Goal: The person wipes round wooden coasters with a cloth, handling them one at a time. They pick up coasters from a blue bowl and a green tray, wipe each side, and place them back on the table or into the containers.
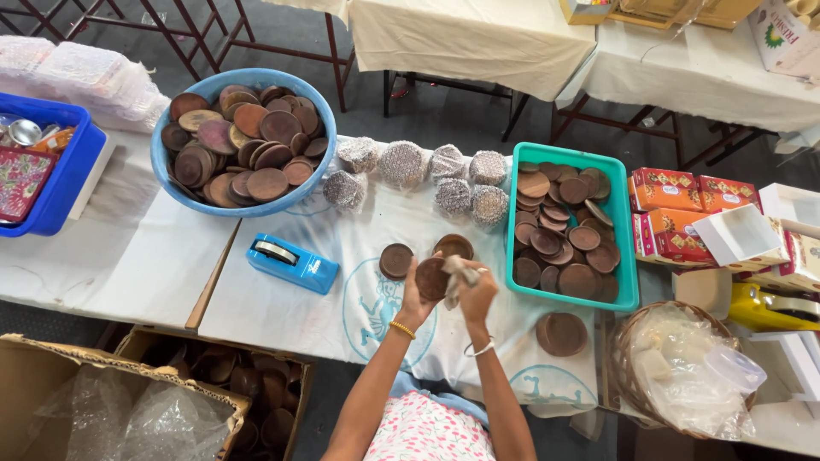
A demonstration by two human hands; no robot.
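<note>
My left hand (416,294) holds a round brown clay disc (432,278) upright over the white cloth. Beside it, my right hand (476,288) grips a small crumpled pale rag (457,271) that presses against the disc's face. Two more brown discs lie flat on the cloth just beyond my hands, one (395,260) to the left and one (453,247) ahead. A short stack of discs (561,334) rests near the table's front edge to my right.
A round blue basin (167,171) and a teal tray (631,256) hold many brown discs. Several net-wrapped bundles (403,164) lie at the back. A blue tape dispenser (293,262), red boxes (675,213), a basket (630,384) and floor cartons (51,384) surround me.
</note>
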